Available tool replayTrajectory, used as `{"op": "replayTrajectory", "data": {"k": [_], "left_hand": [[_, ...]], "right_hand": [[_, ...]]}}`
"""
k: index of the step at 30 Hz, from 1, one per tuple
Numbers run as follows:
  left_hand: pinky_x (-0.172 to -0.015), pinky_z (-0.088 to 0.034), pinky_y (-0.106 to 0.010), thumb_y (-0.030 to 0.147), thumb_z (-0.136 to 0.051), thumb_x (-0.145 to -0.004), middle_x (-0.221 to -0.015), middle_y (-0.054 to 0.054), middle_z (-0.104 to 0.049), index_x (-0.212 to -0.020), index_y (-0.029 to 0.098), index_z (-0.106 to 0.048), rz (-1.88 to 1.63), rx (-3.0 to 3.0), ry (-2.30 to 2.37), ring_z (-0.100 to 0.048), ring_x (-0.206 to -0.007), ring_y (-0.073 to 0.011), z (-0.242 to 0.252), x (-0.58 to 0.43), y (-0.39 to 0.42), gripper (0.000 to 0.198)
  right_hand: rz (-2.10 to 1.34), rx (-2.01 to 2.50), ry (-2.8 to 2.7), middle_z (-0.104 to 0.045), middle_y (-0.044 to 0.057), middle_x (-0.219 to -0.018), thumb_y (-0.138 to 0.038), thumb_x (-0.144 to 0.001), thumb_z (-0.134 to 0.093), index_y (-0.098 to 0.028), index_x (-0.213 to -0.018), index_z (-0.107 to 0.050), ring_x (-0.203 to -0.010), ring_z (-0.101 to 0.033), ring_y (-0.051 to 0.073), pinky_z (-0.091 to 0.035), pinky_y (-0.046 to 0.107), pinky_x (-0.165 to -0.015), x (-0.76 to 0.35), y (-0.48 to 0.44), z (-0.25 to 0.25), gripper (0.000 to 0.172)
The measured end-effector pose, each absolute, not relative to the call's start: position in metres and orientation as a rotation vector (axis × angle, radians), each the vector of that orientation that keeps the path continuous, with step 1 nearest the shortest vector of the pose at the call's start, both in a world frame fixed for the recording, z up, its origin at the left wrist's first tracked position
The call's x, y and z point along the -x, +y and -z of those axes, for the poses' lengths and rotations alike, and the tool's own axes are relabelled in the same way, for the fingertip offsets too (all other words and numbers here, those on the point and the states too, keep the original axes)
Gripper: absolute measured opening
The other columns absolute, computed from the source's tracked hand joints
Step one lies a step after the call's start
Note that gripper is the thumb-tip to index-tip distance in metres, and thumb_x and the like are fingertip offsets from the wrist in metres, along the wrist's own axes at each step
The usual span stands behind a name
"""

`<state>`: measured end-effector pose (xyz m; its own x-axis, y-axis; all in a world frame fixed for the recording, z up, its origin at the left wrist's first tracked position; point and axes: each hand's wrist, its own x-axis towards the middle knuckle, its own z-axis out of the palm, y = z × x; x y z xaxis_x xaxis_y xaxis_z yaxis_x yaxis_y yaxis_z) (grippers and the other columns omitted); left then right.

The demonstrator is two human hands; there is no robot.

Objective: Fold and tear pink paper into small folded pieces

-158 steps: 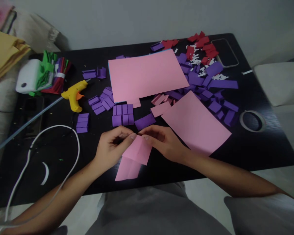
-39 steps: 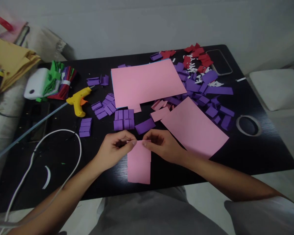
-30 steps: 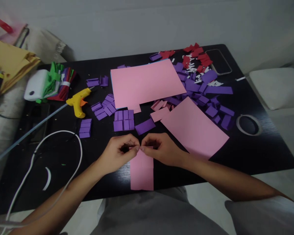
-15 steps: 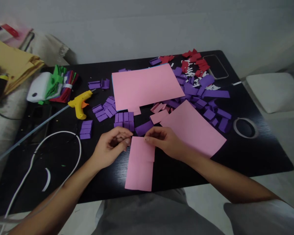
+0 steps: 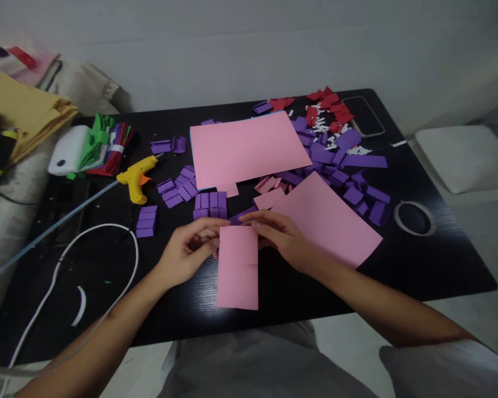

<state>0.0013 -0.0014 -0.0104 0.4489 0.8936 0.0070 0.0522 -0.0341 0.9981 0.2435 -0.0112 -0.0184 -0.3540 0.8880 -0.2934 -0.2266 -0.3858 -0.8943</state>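
A folded pink paper strip (image 5: 238, 276) is held up by its top end at the near side of the table, a crease running across it below my fingers. My left hand (image 5: 188, 249) pinches its upper left edge, the fingertips partly behind the paper. On the other side, my right hand (image 5: 284, 236) grips the upper right corner, thumb in front and fingers behind. Just beyond my hands lie folded purple paper pieces (image 5: 209, 205). A large pink sheet (image 5: 327, 221) rests by my right forearm, beside a smaller pink piece (image 5: 269, 198).
A stack topped with pink paper (image 5: 249, 149) lies at the back. Leftward are a yellow glue gun (image 5: 135, 177), bundled pipe cleaners (image 5: 97, 145) and a white cable (image 5: 135, 249). Purple pieces (image 5: 321, 153), red scraps (image 5: 332, 102) and a tape roll (image 5: 415, 218) are rightward.
The pink strip has straightened and its lower end has risen off toward my hands. My left fingers have come onto its left edge, and my right hand has shifted slightly to the right edge.
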Motion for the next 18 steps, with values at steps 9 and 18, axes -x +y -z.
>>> {"op": "replayTrajectory", "data": {"k": [9, 18], "left_hand": [[-0.063, -0.059, -0.022, 0.019, -0.070, -0.092, -0.085, -0.003, -0.079, -0.113, 0.018, -0.075, -0.894, -1.431, 0.972, -0.073, -0.068, -0.0133, 0.009, -0.003, 0.000, 0.021], [-0.056, -0.052, -0.019, 0.025, -0.072, -0.095, -0.060, 0.005, -0.068, -0.088, 0.019, -0.070, -0.881, -1.471, 1.063, -0.065, -0.052, -0.0093, 0.007, -0.009, -0.001, 0.010]], "right_hand": [[-1.810, 0.975, -1.058, -0.078, 0.003, -0.121, -0.015, -0.078, -0.079, -0.028, -0.116, -0.076, -0.115, -0.072, 0.022, -0.056, 0.045, -0.108, -0.245, -0.012, 0.026, 0.040], [-1.767, 1.064, -1.121, -0.075, 0.001, -0.090, -0.046, -0.091, -0.078, -0.021, -0.097, -0.078, -0.080, -0.070, 0.015, -0.062, 0.031, -0.077, -0.240, -0.013, 0.030, 0.026]]}}
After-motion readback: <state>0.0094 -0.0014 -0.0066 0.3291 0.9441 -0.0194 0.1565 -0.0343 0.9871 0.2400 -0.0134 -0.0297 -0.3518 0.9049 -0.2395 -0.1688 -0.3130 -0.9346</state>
